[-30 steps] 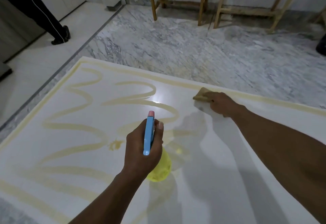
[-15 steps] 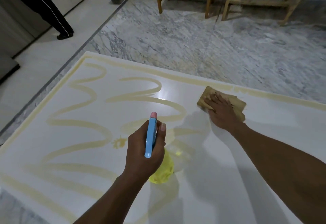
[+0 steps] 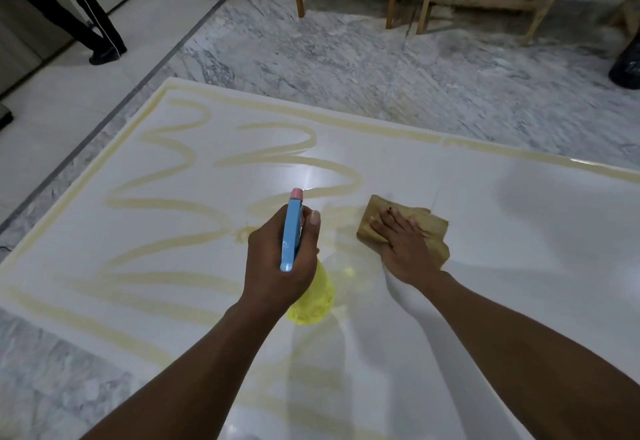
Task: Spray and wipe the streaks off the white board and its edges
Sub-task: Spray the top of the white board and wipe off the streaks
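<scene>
left hand (image 3: 277, 259) grips the spray bottle (image 3: 311, 297); right hand (image 3: 403, 245), fingers spread, presses the cloth (image 3: 433, 228) on the white board (image 3: 502, 266).

You've got one white board (image 3: 519, 249), one spray bottle (image 3: 313, 304) and one brown cloth (image 3: 433, 228). Two hands out: your left hand (image 3: 273, 266) and right hand (image 3: 405, 252).

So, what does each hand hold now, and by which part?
The left hand grips the spray bottle around its neck, under the blue head. The right hand presses flat on the brown cloth.
</scene>
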A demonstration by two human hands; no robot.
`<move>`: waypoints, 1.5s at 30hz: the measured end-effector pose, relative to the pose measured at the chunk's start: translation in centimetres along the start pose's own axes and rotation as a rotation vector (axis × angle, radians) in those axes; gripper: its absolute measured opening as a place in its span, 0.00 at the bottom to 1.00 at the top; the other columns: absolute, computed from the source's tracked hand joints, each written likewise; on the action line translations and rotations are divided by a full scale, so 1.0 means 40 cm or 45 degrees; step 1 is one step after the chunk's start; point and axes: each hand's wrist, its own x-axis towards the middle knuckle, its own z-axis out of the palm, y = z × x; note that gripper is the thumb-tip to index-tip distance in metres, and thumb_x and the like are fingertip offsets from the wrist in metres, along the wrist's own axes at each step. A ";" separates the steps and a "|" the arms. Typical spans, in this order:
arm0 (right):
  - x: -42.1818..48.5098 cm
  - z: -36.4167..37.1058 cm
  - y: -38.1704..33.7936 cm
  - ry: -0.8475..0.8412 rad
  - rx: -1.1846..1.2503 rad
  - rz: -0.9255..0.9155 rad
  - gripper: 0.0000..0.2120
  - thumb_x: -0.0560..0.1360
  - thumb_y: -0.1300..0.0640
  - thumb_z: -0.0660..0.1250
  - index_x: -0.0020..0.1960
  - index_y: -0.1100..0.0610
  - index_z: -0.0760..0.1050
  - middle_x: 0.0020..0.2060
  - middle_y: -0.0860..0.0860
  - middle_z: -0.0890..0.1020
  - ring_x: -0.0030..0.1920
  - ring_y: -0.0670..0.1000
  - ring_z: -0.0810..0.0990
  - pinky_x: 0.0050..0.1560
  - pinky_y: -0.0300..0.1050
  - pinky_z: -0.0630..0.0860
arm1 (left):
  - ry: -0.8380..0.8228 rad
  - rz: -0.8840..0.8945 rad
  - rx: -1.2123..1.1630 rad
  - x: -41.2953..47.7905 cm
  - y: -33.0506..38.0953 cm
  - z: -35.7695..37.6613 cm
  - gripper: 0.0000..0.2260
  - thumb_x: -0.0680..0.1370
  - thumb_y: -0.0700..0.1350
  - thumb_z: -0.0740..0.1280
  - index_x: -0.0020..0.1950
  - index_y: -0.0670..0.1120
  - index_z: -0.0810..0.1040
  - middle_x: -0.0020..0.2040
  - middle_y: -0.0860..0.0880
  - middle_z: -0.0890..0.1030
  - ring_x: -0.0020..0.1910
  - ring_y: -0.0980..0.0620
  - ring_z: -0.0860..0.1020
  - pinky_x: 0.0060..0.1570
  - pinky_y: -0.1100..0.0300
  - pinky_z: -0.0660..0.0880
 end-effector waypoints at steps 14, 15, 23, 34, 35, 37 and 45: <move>-0.474 0.248 -0.290 0.052 0.058 -0.058 0.33 0.73 0.46 0.41 0.77 0.45 0.61 0.78 0.43 0.53 0.79 0.47 0.47 0.77 0.53 0.42 | -0.021 0.064 -0.022 -0.310 -0.091 -0.275 0.15 0.85 0.51 0.67 0.44 0.42 0.77 0.36 0.39 0.80 0.35 0.36 0.82 0.39 0.37 0.80; -0.504 0.261 -0.310 0.044 0.065 -0.056 0.33 0.73 0.45 0.41 0.77 0.45 0.61 0.77 0.42 0.53 0.79 0.46 0.47 0.77 0.53 0.42 | -0.027 0.072 -0.016 -0.331 -0.099 -0.296 0.16 0.85 0.52 0.66 0.44 0.42 0.77 0.35 0.38 0.80 0.35 0.36 0.82 0.39 0.37 0.79; -0.538 0.125 -0.407 -0.116 0.674 0.360 0.14 0.82 0.54 0.60 0.62 0.45 0.80 0.62 0.47 0.80 0.52 0.51 0.81 0.44 0.40 0.74 | -0.071 0.109 0.005 -0.358 -0.101 -0.373 0.18 0.83 0.60 0.63 0.42 0.47 0.76 0.33 0.41 0.80 0.32 0.39 0.82 0.37 0.37 0.80; -0.171 -0.268 -0.184 -0.279 1.348 0.732 0.04 0.74 0.64 0.65 0.46 0.62 0.78 0.39 0.59 0.80 0.36 0.55 0.80 0.37 0.47 0.77 | -0.115 0.129 -0.075 -0.051 -0.035 -0.217 0.14 0.85 0.54 0.66 0.42 0.49 0.76 0.34 0.42 0.79 0.34 0.39 0.83 0.41 0.38 0.79; -0.116 -0.307 -0.157 -0.180 1.213 0.694 0.04 0.73 0.65 0.65 0.46 0.61 0.78 0.39 0.58 0.80 0.35 0.54 0.80 0.37 0.47 0.76 | -0.113 0.123 -0.070 -0.014 -0.030 -0.198 0.15 0.85 0.53 0.66 0.42 0.47 0.75 0.34 0.41 0.79 0.35 0.39 0.82 0.41 0.38 0.79; -0.014 -0.389 -0.120 -0.004 1.033 0.549 0.10 0.65 0.63 0.69 0.46 0.64 0.79 0.39 0.59 0.80 0.35 0.56 0.80 0.37 0.48 0.75 | -0.107 0.122 -0.068 0.052 -0.023 -0.165 0.15 0.85 0.51 0.66 0.41 0.45 0.75 0.34 0.40 0.78 0.35 0.38 0.82 0.40 0.40 0.78; 0.374 -0.460 -0.053 0.116 0.156 0.310 0.19 0.77 0.56 0.54 0.64 0.50 0.75 0.63 0.53 0.80 0.55 0.60 0.80 0.44 0.46 0.73 | -0.063 0.094 -0.084 0.248 -0.060 -0.069 0.12 0.83 0.54 0.66 0.44 0.49 0.77 0.36 0.43 0.79 0.34 0.39 0.82 0.38 0.39 0.81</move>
